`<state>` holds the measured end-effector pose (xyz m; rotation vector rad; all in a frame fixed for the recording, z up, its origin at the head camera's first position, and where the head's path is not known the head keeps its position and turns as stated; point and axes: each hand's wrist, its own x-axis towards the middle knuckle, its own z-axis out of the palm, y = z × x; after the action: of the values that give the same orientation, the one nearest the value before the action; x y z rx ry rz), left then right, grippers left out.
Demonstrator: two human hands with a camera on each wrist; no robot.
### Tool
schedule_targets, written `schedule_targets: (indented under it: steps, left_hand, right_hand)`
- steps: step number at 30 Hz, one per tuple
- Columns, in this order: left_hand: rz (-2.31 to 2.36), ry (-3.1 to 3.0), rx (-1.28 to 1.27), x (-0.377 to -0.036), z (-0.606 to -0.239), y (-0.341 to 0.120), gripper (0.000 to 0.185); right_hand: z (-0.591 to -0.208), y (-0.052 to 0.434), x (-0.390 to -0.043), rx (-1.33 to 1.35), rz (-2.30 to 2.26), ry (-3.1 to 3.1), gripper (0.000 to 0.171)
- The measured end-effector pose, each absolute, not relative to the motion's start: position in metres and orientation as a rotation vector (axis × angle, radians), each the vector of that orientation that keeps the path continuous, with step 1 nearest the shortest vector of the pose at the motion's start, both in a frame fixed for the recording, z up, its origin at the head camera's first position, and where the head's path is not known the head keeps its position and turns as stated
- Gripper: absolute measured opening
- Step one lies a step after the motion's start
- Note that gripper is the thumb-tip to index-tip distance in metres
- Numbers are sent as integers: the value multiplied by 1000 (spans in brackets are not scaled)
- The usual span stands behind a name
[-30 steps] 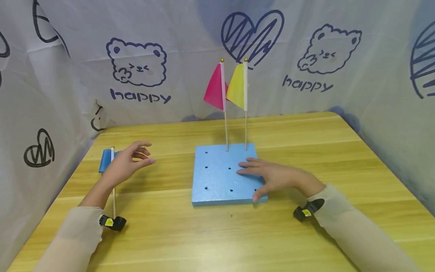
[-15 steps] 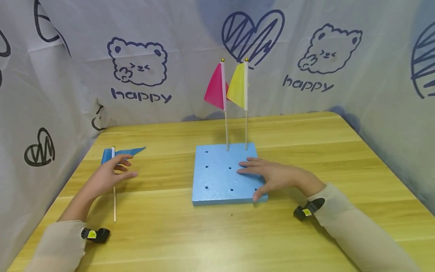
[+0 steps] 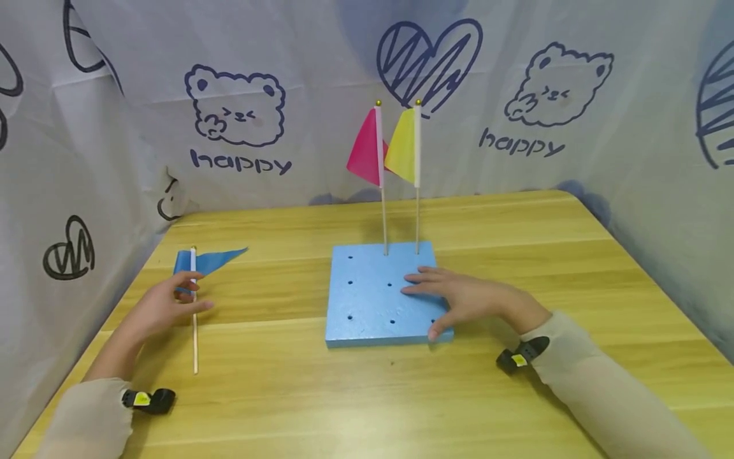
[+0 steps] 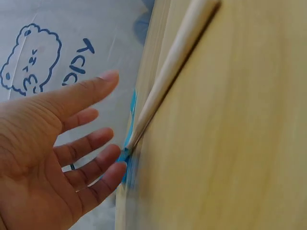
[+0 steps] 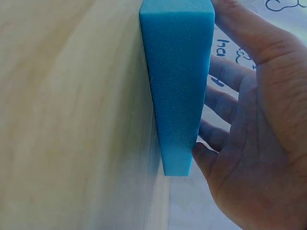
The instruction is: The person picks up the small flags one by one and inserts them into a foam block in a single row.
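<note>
- At nine o'clock on the table (image 3: 321, 408), left hand (image 3: 157, 309) lies over the blue flag (image 3: 215, 260); fingers (image 4: 93, 165) spread and relaxed, tips at the stick (image 3: 195, 331), not curled round it.
- Blue flag lies flat, pennant pointing toward three o'clock, stick running toward six o'clock.
- Centre: blue foam block (image 3: 373, 299), flat, holes dotted across its top.
- Right hand (image 3: 464, 299) rests on the block's three o'clock side, fingers straight on top, thumb against its near edge.
- At the block's twelve o'clock edge, pink flag (image 3: 367, 153) and yellow flag (image 3: 404, 153) stand upright side by side.
- Surface: pale wooden table. White printed cloth (image 3: 241, 121) hangs round it, with bears, a heart, "happy".
</note>
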<state>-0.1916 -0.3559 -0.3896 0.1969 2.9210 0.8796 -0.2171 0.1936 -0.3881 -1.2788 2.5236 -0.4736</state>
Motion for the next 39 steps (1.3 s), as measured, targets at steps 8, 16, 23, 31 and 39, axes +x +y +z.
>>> schedule_targets:
  steps: [8, 16, 23, 31, 39]
  left_hand:
    - [842, 2908, 181, -187, -397, -370, 76]
    - [820, 2896, 181, -183, -396, -371, 78]
    - [771, 2899, 201, -179, -395, -374, 75]
    - [762, 2885, 252, -181, -397, -375, 72]
    - [740, 2878, 247, -180, -396, -379, 66]
  right_hand:
    - [-389, 194, -216, -1273, -478, 2511, 93]
    - [-389, 193, -216, -1282, -458, 2524, 93]
    - [-389, 192, -216, -1294, -452, 2523, 93]
    - [-388, 194, -217, -1275, -445, 2525, 93]
    - [-391, 195, -217, -1274, -448, 2524, 94]
